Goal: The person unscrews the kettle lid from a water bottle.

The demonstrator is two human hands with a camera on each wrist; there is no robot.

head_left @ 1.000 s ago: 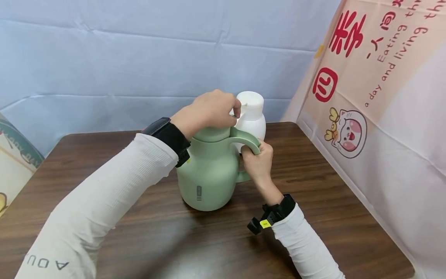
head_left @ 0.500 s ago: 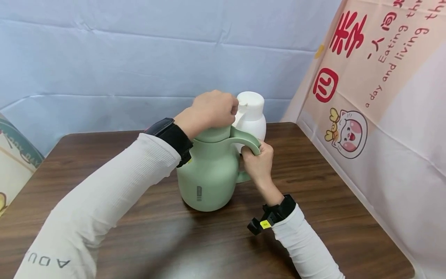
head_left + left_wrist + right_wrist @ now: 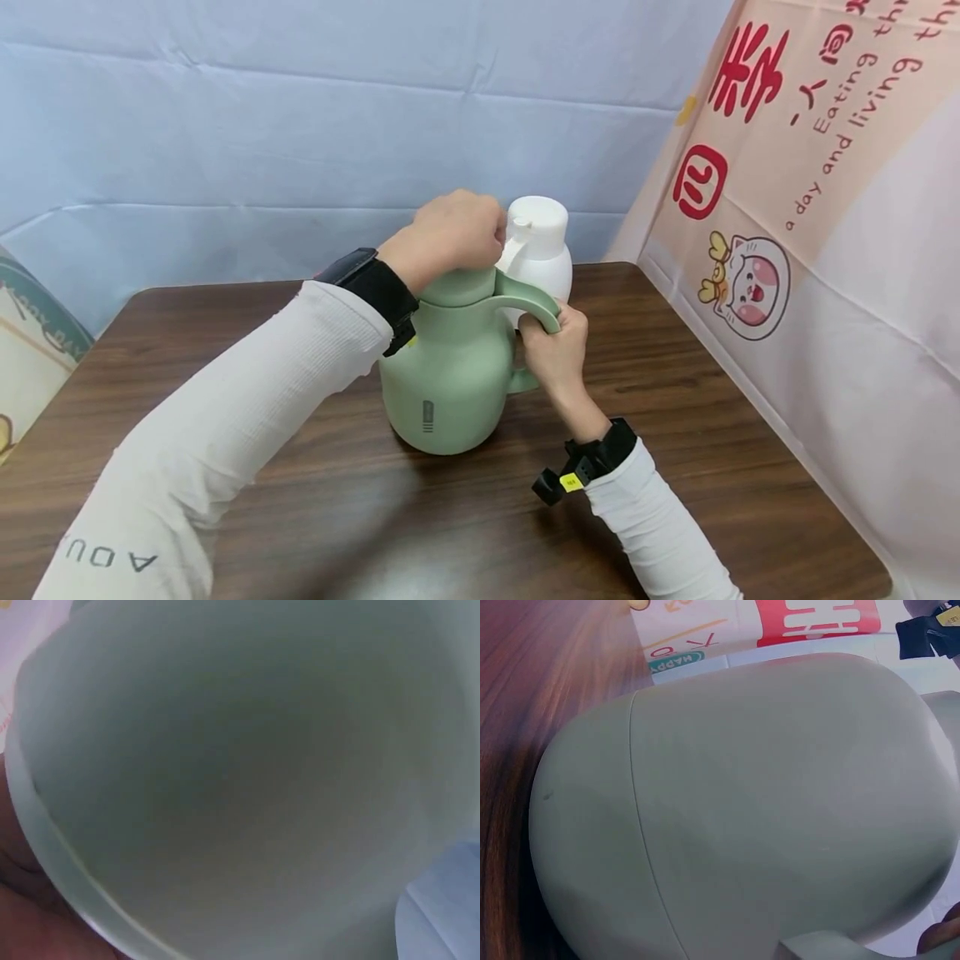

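A sage-green thermos jug (image 3: 444,387) stands upright on the wooden table, with a small dark logo low on its body. Over its green lid (image 3: 457,290) my left hand (image 3: 456,229) bends down and grips it from above, the fingertips hidden behind the knuckles. My right hand (image 3: 557,346) holds the jug's curved handle (image 3: 531,296), fingers wrapped round it. The green body (image 3: 780,802) fills most of the right wrist view. In the left wrist view a blurred green surface (image 3: 247,787) covers nearly everything, with part of the hand (image 3: 37,922) at the lower left.
A white jug (image 3: 543,258) stands right behind the green one, partly covered by it and by my hands. The dark wooden table (image 3: 675,492) ends at a pale blue cloth (image 3: 300,150) at the back. A printed cloth (image 3: 825,250) hangs along the right side.
My left hand has turned slightly on the lid, its fingertips passing out of sight and its wrist shifting a little right. The right hand and the jug have stayed in place.
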